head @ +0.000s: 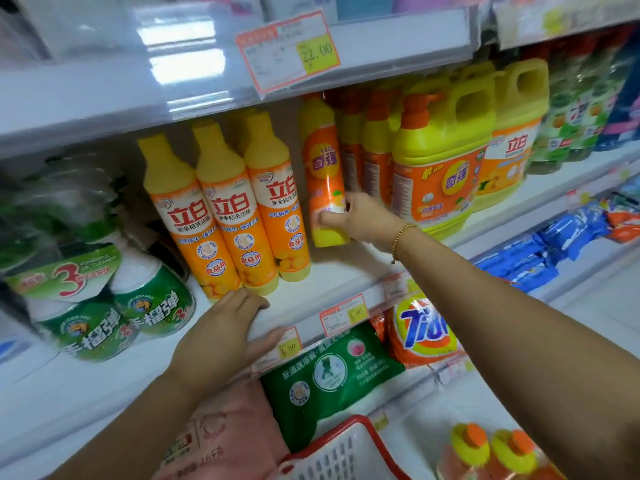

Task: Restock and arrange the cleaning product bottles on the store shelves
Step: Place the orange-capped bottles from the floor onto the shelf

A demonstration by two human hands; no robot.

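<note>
Bottle [323,161] in yellow and orange stands on the middle shelf [322,285], in the gap between three orange bottles [225,209] on its left and a row of similar bottles [367,150] on its right, next to a big yellow jug [440,168]. The right hand [360,220] has its grip closed around the lower part of this bottle, with the fingers curled on the label. The left hand [225,337] holds nothing; its fingers lie flat on the front edge of the shelf. I judge that the step in hand is setting this bottle into its row. The next move asks to bring it upright against its neighbours, label to the front, then let go and take another from the capped bottles [491,448] below, beside the red basket [367,424].
</note>
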